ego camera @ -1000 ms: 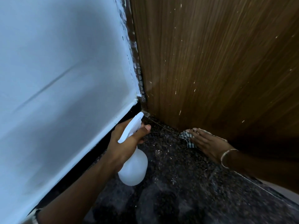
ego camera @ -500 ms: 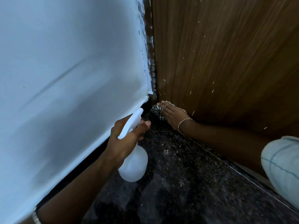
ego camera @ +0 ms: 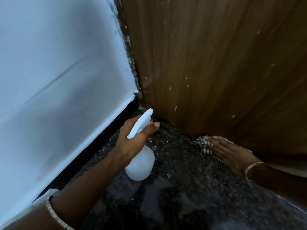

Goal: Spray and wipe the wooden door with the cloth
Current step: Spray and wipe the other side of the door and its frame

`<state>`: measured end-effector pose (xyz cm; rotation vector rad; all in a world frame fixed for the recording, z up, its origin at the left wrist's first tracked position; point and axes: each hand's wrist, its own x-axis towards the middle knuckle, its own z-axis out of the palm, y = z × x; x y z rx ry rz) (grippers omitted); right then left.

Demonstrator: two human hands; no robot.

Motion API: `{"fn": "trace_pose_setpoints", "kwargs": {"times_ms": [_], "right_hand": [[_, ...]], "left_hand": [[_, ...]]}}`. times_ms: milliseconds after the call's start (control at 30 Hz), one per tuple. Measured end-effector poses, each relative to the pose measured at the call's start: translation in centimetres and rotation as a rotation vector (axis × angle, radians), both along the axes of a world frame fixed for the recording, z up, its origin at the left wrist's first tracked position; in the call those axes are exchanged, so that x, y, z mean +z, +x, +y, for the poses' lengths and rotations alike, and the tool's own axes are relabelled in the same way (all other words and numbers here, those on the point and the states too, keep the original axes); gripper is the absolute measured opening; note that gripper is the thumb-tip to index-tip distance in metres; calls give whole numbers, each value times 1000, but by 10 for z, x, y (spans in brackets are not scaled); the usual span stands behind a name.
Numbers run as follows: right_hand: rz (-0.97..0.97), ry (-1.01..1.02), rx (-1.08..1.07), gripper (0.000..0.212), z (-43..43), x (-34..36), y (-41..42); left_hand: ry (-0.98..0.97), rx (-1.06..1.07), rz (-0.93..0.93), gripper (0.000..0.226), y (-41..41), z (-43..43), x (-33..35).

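Wooden door (ego camera: 216,63) fills the right of our view, pale flecks dotting its grain. We judge we are on the wiping step, low down: our right hand (ego camera: 230,151) lies flat, fingers spread, pressing the checked cloth (ego camera: 203,144) where door meets floor. Our left hand (ego camera: 132,140) is curled around the white spray bottle (ego camera: 140,161), nozzle toward the corner. Next we would sweep the cloth along the bottom edge. Beside us, the white wall (ego camera: 58,80) and dark speckled floor (ego camera: 182,188) crowd the corner.
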<state>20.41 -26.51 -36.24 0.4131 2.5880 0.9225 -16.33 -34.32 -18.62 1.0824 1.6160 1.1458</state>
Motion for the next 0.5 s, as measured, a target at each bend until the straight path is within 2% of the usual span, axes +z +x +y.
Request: {"fn": "trace_pose_setpoints", "kwargs": {"times_ms": [33, 100, 133, 200, 300, 433, 500], "right_hand": [[32, 11, 6, 87, -12, 2, 30], [83, 11, -69, 84, -28, 15, 46], [96, 41, -35, 80, -32, 19, 53], [39, 48, -19, 75, -43, 34, 64], [244, 71, -133, 73, -50, 77, 72], [492, 324, -179, 63, -50, 156, 54], [481, 440, -197, 60, -51, 166, 48]], "left_hand": [[3, -49, -8, 13, 15, 2, 0], [-11, -47, -26, 8, 18, 4, -4], [-10, -47, -28, 11, 20, 6, -5], [23, -124, -6, 11, 35, 11, -5], [110, -297, 64, 19, 61, 15, -5], [187, -413, 81, 23, 83, 15, -7], [185, -436, 77, 21, 91, 15, -10]]}}
